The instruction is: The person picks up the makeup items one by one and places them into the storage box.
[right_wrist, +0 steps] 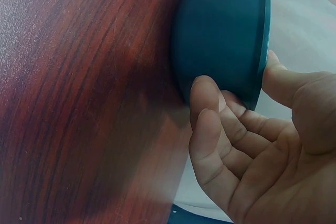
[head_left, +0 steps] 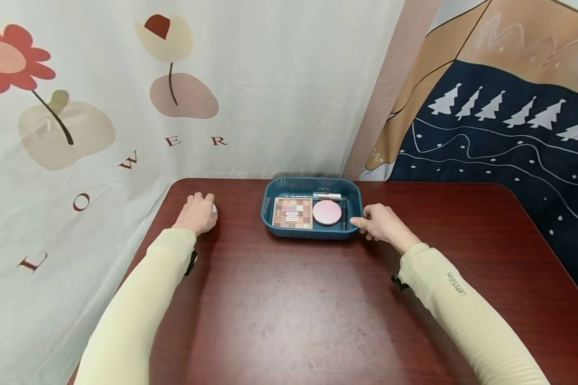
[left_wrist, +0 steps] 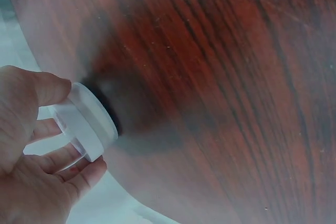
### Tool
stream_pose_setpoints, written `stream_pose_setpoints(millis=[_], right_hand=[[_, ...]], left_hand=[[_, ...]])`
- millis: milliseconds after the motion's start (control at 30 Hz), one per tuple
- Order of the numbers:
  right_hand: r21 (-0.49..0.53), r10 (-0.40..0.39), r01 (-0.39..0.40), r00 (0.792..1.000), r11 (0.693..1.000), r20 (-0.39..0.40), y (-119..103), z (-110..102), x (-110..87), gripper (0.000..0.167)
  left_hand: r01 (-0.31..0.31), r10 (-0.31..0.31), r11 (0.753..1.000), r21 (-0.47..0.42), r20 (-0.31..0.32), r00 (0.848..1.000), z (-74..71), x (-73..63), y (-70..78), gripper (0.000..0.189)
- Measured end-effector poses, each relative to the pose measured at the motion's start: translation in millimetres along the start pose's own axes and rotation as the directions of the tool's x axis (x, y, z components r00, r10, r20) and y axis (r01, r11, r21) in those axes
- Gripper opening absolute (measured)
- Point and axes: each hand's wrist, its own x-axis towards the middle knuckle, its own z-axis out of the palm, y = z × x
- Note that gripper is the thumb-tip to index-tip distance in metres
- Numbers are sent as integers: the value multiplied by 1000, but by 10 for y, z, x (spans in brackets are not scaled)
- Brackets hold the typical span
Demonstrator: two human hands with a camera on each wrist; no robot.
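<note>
At the table's far left corner, my left hand (head_left: 196, 214) grips a small white round container (left_wrist: 90, 121) between thumb and fingers. The left wrist view has it tilted on its side, close to the tabletop. A dark blue plastic tray (head_left: 313, 233) stands at the middle of the far edge. My right hand (head_left: 381, 223) pinches its near right corner, thumb over the rim and fingers against the outer wall. Inside the tray lie an eyeshadow palette (head_left: 292, 213), a pink round compact (head_left: 327, 212), a slim clear tube (head_left: 326, 195) and a thin black stick (head_left: 344, 215).
Everything stands on a dark red wood-grain table (head_left: 279, 299) with rounded far corners. A white curtain (head_left: 279, 80) with flower prints hangs behind it. To the right hangs a navy cloth (head_left: 491, 139) with white trees.
</note>
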Motion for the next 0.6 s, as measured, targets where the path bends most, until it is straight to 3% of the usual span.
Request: stream_pose_setpoints(millis=[300,600], right_hand=[[1,2,-2,1000,1000,5,-4,-4,0,31],[0,-2,2,1000,1000,3,-1,-3,2,30]], left_hand=[[-16,16,1000,-11,-11,1000,-53,52,53,45],[-118,117,993,-6,-115,986,-103,83,174,31]])
